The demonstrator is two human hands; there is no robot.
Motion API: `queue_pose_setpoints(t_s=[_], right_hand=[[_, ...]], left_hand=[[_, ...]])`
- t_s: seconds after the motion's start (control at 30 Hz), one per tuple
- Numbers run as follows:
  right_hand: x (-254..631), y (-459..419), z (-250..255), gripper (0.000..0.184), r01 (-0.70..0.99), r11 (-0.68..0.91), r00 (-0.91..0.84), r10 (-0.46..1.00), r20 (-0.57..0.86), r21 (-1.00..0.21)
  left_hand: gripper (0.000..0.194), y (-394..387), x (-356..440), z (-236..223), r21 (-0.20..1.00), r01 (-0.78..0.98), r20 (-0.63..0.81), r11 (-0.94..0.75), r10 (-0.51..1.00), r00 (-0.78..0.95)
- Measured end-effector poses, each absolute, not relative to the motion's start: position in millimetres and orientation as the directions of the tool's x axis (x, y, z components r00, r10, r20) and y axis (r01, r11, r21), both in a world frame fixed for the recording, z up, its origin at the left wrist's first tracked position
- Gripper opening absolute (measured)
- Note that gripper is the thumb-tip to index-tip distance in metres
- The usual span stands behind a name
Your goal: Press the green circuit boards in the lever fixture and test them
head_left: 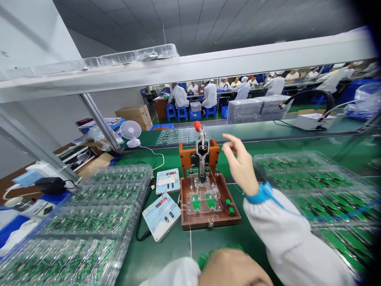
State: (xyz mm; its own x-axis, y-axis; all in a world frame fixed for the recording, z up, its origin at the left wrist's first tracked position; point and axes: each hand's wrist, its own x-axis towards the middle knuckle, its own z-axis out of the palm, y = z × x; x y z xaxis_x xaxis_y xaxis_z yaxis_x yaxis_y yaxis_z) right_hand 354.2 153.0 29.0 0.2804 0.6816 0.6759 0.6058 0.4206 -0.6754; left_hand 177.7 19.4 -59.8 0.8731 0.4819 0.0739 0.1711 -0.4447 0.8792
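the green bench top (139, 258) spread beneath everything. on its left lay a broad stack of clear trays (98, 226) filled with circuit boards; on its right, more clear trays (315, 182) bore green boards in rows. between them sat the brown wooden fixture (196, 225), its orange upright at the back. the left hand (235, 270) was blurred at the bottom edge, above the near bench top; its grip could not be told. the right hand (241, 163), a blue strap at its wrist, was raised just beside the orange upright, fingers loosely bent and grasping nothing. two white meter boxes (162, 216) lay left of the fixture. its toggle clamp (202, 159) stood with the red-tipped lever up. loose green pieces (204, 260) lay near the left hand, partly hidden. two small green boards (210, 201) sat side by side at the fixture's clear plate, left of two green buttons (231, 210).
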Motion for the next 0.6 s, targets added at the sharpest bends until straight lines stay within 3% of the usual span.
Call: queue_pose_setpoints(t_s=[0.1,0.17,0.27,0.37,0.47,0.6], right_hand=[[361,122,-26,0.026,0.659,0.339,0.246,0.747,0.618,-0.672],[356,106,-54,0.020,0.683,0.339,0.145,0.805,0.575,-0.647],[341,93,-73,0.021,0.711,0.338,0.037,0.858,0.512,-0.617],[330,90,-74,0.020,0.714,0.318,0.007,0.888,0.461,-0.623],[328,90,-66,0.015,0.670,0.310,0.008,0.906,0.424,-0.675],[331,83,-61,0.011,0.526,0.268,0.045,0.939,0.341,-0.807]], left_hand=[[0.029,57,148,-55,0.778,0.367,0.243,-0.509,0.784,0.571],[0.025,84,130,-57,0.651,0.532,0.408,-0.541,0.841,0.356],[0.024,113,117,-67,0.497,0.675,0.481,-0.545,0.821,0.308],[0.029,121,119,-75,0.428,0.721,0.472,-0.545,0.815,0.336],[0.025,119,123,-76,0.489,0.682,0.475,-0.545,0.821,0.316],[0.021,111,119,-75,0.699,0.550,0.413,-0.457,0.886,0.212]])
